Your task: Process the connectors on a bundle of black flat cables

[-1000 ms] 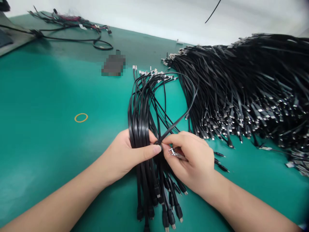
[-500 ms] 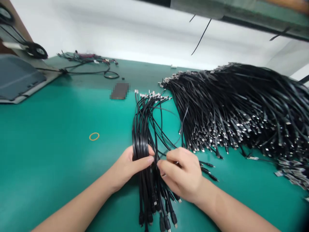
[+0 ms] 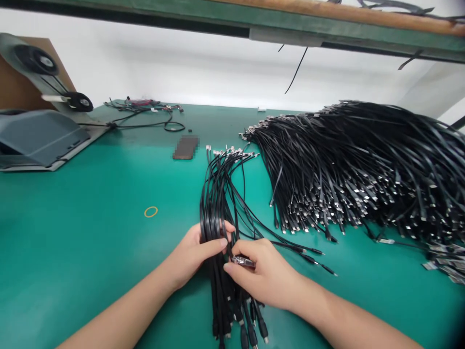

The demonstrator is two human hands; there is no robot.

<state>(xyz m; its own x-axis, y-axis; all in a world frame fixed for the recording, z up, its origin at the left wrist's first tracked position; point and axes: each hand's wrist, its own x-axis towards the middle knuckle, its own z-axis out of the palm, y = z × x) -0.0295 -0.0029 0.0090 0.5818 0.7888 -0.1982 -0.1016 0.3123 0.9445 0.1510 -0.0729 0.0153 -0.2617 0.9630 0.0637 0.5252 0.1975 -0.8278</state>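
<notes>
Black cables (image 3: 212,224) are bunched by the gripping left hand (image 3: 192,256); beside it, the right hand (image 3: 269,278) clasps what seems a metal tool (image 3: 244,262).

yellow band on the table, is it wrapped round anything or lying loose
Lying loose: the yellow band rests flat on the green table as an open ring, with only bare surface inside it.

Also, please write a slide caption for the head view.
Left hand grips black cables, right hand holds a metal tool; a larger pile lies at right.
</notes>
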